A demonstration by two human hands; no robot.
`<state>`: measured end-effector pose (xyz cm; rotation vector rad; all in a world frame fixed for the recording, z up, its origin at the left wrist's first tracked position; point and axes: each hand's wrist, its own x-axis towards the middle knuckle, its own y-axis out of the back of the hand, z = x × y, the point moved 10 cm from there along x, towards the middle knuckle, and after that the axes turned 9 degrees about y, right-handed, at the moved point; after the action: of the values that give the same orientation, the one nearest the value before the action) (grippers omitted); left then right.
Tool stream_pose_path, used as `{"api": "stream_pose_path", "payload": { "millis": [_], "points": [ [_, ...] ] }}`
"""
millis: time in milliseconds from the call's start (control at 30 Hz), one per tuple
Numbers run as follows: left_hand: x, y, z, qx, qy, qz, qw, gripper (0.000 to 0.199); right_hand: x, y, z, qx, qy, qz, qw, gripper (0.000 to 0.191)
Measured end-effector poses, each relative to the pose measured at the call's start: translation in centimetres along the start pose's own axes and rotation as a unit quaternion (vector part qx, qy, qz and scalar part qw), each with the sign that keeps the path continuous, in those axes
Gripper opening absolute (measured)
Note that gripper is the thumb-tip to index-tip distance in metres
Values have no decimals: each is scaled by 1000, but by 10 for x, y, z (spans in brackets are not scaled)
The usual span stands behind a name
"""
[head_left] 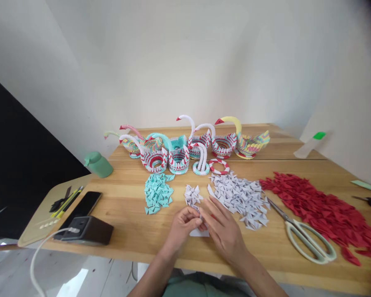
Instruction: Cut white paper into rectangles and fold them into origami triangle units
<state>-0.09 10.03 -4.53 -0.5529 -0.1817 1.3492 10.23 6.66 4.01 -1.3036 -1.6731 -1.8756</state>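
My left hand and my right hand meet over the near middle of the table, their fingertips together on a small piece of white paper that is mostly hidden. Under them lies a flat white paper. Just beyond my fingers sits a small cluster of folded white pieces. A larger pile of white folded pieces spreads to the right, and a teal pile lies to the left. Farther right is a long pile of red folded pieces.
Several paper swans stand along the back, with a red and white ring in front. Scissors lie at right. On the left are a green bottle, a black box, a phone and yellow cutters.
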Motion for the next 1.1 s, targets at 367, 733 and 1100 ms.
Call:
{"api": "stream_pose_path", "payload": {
  "millis": [367,733,1100],
  "points": [
    [1,6,-6,-71,-6,2,997,32,-1,11,1,23,-22,61,998,26],
    [-7,1,14,40,-14,48,998,32,14,27,-9,-9,29,77,997,20],
    [-12,7,22,200,4,101,975,31,17,29,-9,-30,26,52,998,22]
  ]
}}
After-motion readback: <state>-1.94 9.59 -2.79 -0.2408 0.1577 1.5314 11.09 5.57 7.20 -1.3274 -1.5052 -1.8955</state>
